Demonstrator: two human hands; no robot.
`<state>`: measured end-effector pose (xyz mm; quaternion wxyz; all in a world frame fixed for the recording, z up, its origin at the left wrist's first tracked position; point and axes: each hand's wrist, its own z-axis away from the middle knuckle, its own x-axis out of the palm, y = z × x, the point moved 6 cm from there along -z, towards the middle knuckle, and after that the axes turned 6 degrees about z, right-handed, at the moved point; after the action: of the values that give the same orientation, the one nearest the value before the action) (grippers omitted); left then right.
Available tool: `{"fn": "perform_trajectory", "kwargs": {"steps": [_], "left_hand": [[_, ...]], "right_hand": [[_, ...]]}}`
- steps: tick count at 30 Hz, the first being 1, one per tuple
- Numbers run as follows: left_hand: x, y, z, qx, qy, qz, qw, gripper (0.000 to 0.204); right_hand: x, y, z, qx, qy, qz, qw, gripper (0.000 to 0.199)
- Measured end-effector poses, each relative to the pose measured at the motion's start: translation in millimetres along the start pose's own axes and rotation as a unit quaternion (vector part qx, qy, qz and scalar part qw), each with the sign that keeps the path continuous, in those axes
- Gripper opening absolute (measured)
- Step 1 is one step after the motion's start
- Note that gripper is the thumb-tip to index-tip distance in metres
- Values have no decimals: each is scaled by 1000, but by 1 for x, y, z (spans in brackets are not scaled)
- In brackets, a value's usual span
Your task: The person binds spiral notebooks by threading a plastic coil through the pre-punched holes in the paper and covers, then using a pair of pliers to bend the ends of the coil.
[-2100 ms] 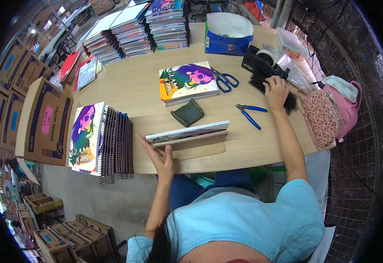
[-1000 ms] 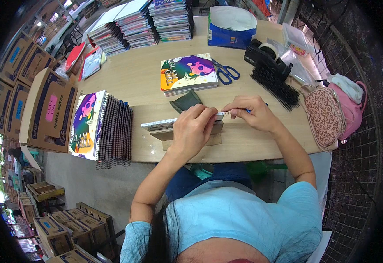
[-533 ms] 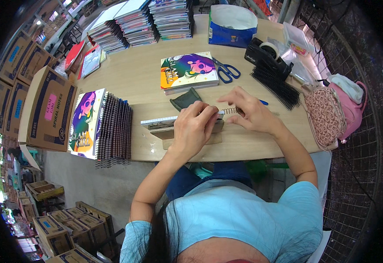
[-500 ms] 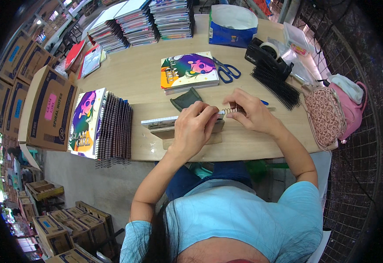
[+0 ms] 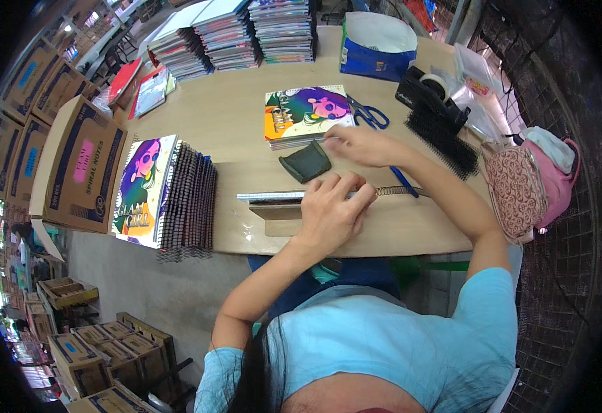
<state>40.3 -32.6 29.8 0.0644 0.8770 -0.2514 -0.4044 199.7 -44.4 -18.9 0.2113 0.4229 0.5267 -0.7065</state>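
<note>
Notebook (image 5: pixel 263 196) was held on edge at the near side of the table (image 5: pixel 239 144), beside a brown block (image 5: pixel 280 212). Its upper edge was gripped by the left hand (image 5: pixel 336 210), fingers bent over it. Coil (image 5: pixel 396 191) was seen sticking out past its right end, beside blue-handled pliers (image 5: pixel 404 182). Right hand (image 5: pixel 359 146) was held farther back, near the green pad (image 5: pixel 305 162) and notebook stack (image 5: pixel 306 113); fingers half curled and blurred, so whether anything was pinched can't be told.
</note>
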Motion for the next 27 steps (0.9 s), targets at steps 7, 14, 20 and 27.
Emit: {"fn": "perform_trajectory", "kwargs": {"steps": [7,14,20,27], "left_hand": [[9,-6,-1,-58,5,-56,997,18],[0,-12,3,-71,-30,-6,997,27],[-24,-25,16,-112,24,-27,993,18],[-25,-26,16,-107,9,-13,994,21]], "right_hand": [[70,-13,-49,12,-67,251,966,65],[-29,27,22,-50,-15,-14,999,53],[-40,20,60,-160,-134,-332,920,48],[-26,21,54,-179,-135,-314,923,49]]}}
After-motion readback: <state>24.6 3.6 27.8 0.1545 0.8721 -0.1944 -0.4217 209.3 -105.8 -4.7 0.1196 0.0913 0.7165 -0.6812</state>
